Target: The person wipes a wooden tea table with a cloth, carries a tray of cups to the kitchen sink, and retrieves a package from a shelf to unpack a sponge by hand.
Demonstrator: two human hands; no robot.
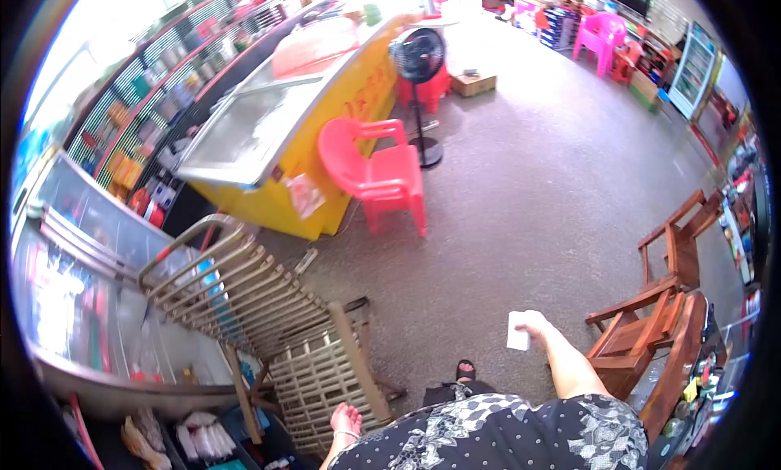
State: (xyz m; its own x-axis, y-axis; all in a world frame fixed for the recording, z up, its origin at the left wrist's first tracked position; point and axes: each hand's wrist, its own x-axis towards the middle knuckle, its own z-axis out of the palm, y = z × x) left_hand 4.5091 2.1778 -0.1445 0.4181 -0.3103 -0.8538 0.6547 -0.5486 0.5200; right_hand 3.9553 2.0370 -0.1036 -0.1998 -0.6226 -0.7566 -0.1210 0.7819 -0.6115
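Note:
My right hand [533, 324] is closed on a small flat white piece [517, 332] that looks like paper or card, held out above the floor with the arm stretched forward. My left hand [346, 419] hangs low at my side, its fingers loosely curled and nothing seen in them. Close beside it stands a woven rattan lounge chair [317, 376] with a slatted back; I cannot tell whether the hand touches it. Below me one foot in a black sandal [465, 370] shows on the grey floor [521, 218].
A red plastic chair [378, 173] stands against a yellow freezer counter [305, 202], near a black standing fan [419, 59]. Wooden chairs [639, 336] line the right side. At left are a glass-front display fridge [89, 307] and stocked shelves [154, 88]. Pink chairs [600, 37] stand far back.

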